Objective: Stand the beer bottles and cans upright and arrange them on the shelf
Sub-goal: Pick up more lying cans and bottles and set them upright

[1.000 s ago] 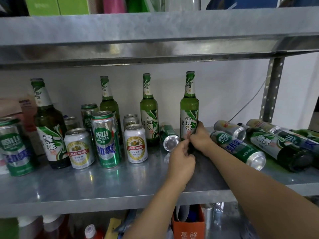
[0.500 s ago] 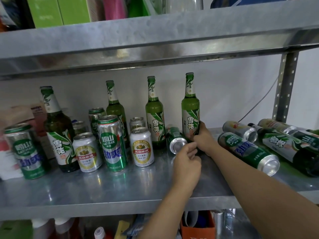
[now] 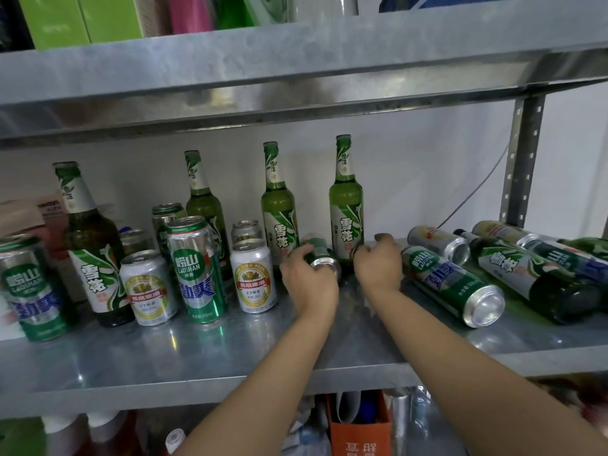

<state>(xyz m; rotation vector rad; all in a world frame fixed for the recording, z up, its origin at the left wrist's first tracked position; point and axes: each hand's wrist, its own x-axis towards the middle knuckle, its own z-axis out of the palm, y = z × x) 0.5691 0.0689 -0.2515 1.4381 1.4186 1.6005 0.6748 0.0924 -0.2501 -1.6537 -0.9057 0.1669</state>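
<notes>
Left hand (image 3: 309,278), shifted left away from right hand (image 3: 378,263) since half a second ago, now gripping lying green can (image 3: 318,251) on shelf (image 3: 197,357). Right hand loosely curled, holding nothing, fingertips against base of upright bottle (image 3: 345,205), just right of can.

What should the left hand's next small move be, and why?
Probably tip the lying green can upright. The left hand grips it, and it lies on its side on the shelf beside the rightmost standing bottle.
</notes>
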